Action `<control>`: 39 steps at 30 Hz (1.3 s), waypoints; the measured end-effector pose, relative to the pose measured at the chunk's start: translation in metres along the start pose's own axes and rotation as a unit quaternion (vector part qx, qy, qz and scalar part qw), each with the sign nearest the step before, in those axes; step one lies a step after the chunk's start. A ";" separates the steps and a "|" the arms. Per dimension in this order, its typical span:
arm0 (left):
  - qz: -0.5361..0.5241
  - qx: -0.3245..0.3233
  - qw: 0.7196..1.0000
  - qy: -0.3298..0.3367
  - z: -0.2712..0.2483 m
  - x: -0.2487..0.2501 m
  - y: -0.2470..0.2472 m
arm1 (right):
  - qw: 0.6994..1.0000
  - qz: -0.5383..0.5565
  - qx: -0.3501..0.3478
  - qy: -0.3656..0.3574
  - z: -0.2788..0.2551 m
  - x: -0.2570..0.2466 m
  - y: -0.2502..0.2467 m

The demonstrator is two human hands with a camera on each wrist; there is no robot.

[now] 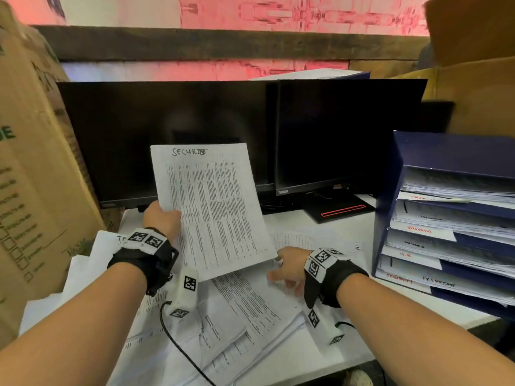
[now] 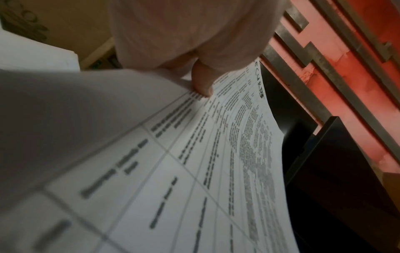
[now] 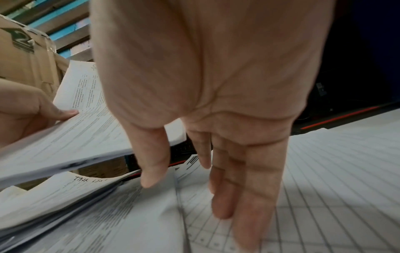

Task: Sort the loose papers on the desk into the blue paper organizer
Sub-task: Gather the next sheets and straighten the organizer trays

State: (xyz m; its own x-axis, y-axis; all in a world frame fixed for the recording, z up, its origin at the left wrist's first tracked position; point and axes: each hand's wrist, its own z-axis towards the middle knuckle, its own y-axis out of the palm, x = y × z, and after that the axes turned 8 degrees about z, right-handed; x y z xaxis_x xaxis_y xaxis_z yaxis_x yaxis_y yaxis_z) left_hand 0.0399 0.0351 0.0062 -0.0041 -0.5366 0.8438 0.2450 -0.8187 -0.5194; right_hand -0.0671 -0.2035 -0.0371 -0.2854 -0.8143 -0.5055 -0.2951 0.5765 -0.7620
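My left hand (image 1: 163,217) pinches the left edge of a printed sheet (image 1: 211,207) headed "SECURITY" in handwriting and holds it upright above the desk. In the left wrist view the thumb (image 2: 201,82) lies on that sheet (image 2: 216,162). My right hand (image 1: 287,270) hovers just below the sheet's lower right corner, fingers (image 3: 249,188) straight and spread over the loose papers (image 1: 237,316), holding nothing. The blue paper organizer (image 1: 446,218) stands at the right, its stacked trays filled with labelled papers.
Two dark monitors (image 1: 348,135) stand behind the papers. A large cardboard box (image 1: 36,162) rises on the left and another (image 1: 473,79) behind the organizer. A black cable (image 1: 178,346) runs over the pile. The desk's front edge (image 1: 362,360) is near.
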 end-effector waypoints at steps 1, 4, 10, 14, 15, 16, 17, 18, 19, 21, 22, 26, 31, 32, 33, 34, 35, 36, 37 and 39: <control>0.008 -0.005 1.000 0.000 0.001 -0.004 -0.001 | 1.000 -0.017 0.005 -0.002 0.005 0.000 0.000; 0.030 -0.013 0.999 0.004 0.005 -0.015 0.000 | 0.997 -0.071 0.025 -0.006 0.021 0.005 -0.006; 0.070 -0.041 0.997 -0.005 0.014 -0.026 0.015 | 0.989 -0.138 0.024 0.036 0.062 0.011 -0.029; 0.074 -0.079 0.994 -0.005 0.018 -0.032 0.026 | 0.987 -0.155 0.031 0.038 0.088 0.023 -0.035; 0.071 -0.083 0.994 -0.008 0.020 -0.033 0.027 | 0.985 -0.163 0.028 0.040 0.094 0.025 -0.036; 0.069 -0.086 0.994 -0.011 0.022 -0.035 0.028 | 0.984 -0.172 0.029 0.043 0.099 0.028 -0.037; 0.068 -0.086 0.994 -0.013 0.025 -0.037 0.027 | 0.982 -0.181 0.035 0.046 0.102 0.031 -0.038; 0.066 -0.085 0.994 -0.016 0.027 -0.039 0.027 | 0.980 -0.189 0.042 0.049 0.104 0.032 -0.038; 0.068 -0.082 0.994 -0.018 0.029 -0.041 0.026 | 0.978 -0.195 0.047 0.053 0.106 0.034 -0.039; 0.075 -0.075 0.994 -0.021 0.031 -0.043 0.023 | 0.977 -0.196 0.058 0.061 0.105 0.037 -0.041; 0.074 -0.073 0.994 -0.022 0.031 -0.044 0.022 | 0.977 -0.191 0.065 0.067 0.105 0.039 -0.042; 0.070 -0.063 0.995 -0.028 0.032 -0.047 0.021 | 0.980 -0.171 0.075 0.073 0.106 0.041 -0.048; 0.055 -0.067 0.996 -0.019 0.033 -0.047 0.018 | 0.984 -0.057 0.163 0.038 0.096 0.036 -0.058; 0.056 -0.066 0.996 -0.016 0.032 -0.046 0.018 | 0.981 -0.047 0.187 0.030 0.089 0.035 -0.065; 0.060 -0.065 0.996 -0.015 0.031 -0.045 0.017 | 0.975 -0.035 0.218 0.022 0.083 0.035 -0.072; 0.060 -0.063 0.996 -0.013 0.029 -0.044 0.016 | 0.967 -0.016 0.253 0.019 0.075 0.036 -0.080; 0.057 -0.063 0.996 -0.015 0.027 -0.043 0.015 | 0.958 0.011 0.286 0.014 0.066 0.037 -0.088; 0.053 -0.064 0.996 -0.015 0.024 -0.042 0.014 | 0.948 0.043 0.315 0.008 0.058 0.039 -0.096; 0.050 -0.066 0.996 -0.017 0.022 -0.040 0.013 | 0.939 0.074 0.335 0.000 0.051 0.040 -0.103; 0.053 -0.072 0.996 -0.015 0.016 -0.036 0.014 | 0.918 0.128 0.373 -0.033 0.032 0.042 -0.116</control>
State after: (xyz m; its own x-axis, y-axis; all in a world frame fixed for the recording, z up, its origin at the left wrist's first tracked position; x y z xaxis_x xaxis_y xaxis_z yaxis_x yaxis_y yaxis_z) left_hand 0.0593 0.0469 -0.0291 0.0445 -0.6165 0.7861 0.1006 -0.7801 -0.6175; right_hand -0.0158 -0.3070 0.0170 -0.1953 -0.6746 -0.7118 0.4881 0.5627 -0.6672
